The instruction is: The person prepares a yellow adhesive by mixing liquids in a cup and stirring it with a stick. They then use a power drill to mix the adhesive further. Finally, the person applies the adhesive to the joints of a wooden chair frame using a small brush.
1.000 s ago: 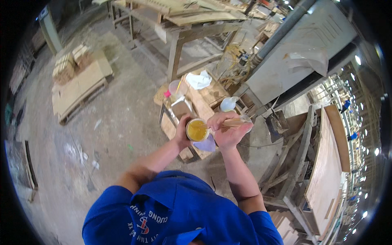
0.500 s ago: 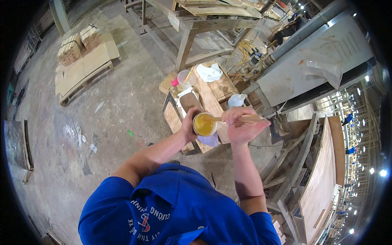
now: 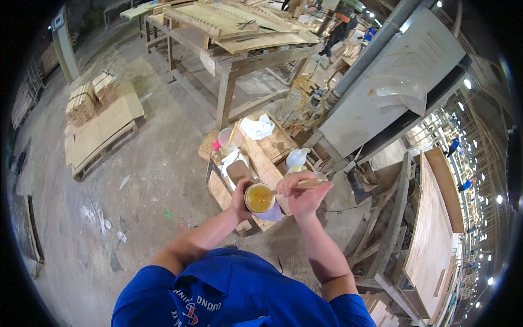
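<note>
Cup of yellow liquid (image 3: 259,198) | left hand (image 3: 240,197) fingers wrapped around it | right hand (image 3: 303,192) fingers pinching wooden stick (image 3: 308,183), tip dipping in from 3 o'clock | cup raised nearer than before; mixing looks underway

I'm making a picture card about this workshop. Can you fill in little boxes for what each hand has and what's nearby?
Left hand: holds a cup of yellow liquid
Right hand: grips a wooden stick, tip in the cup
Below the hands: low wooden bench
On the bench: white cloth, clear plastic cup
Floor: dusty concrete
</note>
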Tool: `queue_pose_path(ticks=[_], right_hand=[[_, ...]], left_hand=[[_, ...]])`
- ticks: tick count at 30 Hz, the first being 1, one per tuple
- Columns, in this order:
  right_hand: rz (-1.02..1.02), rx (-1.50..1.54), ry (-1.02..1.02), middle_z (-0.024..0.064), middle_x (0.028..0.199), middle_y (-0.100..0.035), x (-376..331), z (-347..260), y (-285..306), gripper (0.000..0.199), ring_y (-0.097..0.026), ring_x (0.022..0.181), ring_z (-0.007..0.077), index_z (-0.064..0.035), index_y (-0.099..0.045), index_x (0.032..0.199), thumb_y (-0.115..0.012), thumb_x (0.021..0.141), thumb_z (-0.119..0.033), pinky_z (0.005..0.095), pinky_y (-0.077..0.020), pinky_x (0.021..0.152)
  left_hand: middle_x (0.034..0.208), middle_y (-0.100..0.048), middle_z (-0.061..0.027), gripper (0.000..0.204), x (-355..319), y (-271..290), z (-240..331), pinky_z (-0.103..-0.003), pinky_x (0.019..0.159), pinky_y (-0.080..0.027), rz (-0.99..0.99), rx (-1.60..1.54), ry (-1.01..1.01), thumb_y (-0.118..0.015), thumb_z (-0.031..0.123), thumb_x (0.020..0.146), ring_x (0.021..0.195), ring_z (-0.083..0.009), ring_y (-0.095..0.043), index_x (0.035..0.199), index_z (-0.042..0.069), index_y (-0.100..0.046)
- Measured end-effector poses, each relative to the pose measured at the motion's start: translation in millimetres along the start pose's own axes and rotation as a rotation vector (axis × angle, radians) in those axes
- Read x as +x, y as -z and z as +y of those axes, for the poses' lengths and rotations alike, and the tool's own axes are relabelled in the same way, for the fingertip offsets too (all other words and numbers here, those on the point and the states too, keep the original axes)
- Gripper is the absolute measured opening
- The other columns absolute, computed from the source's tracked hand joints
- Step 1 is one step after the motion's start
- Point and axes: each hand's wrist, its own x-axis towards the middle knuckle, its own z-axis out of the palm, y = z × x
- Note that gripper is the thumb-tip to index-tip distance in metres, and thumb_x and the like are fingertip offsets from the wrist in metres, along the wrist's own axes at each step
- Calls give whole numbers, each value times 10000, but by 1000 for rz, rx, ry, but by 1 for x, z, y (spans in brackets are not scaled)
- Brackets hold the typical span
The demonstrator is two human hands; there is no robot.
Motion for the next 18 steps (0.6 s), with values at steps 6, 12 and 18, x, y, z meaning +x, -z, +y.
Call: queue_pose_path(ticks=[6,12,18], right_hand=[[-143,-15,-30,110,520,-469,-8,-4,-3,860,-458,502,231,2,-495,609,-240,704,-814,344,-377,503],[-52,-39,-23,112,533,-473,-15,2,-18,849,-466,527,222,-1,-489,605,-257,702,-812,345,-389,523],[82,-148,114,131,530,-485,-3,-5,-22,854,-469,483,215,20,-491,604,-272,710,-799,322,-390,496]], left_hand=[[1022,-609,-102,520,2,9,9,-386,842,-462,7,-1,-27,-498,510,776,924,-253,-589,1051,72,-555],[1008,-612,-96,489,-2,5,11,-397,832,-469,-50,6,-21,-483,499,785,909,-248,-596,1044,93,-565],[970,-618,-91,497,-6,-6,5,-402,805,-473,-81,37,-18,-451,508,794,900,-254,-595,1010,80,-579]])
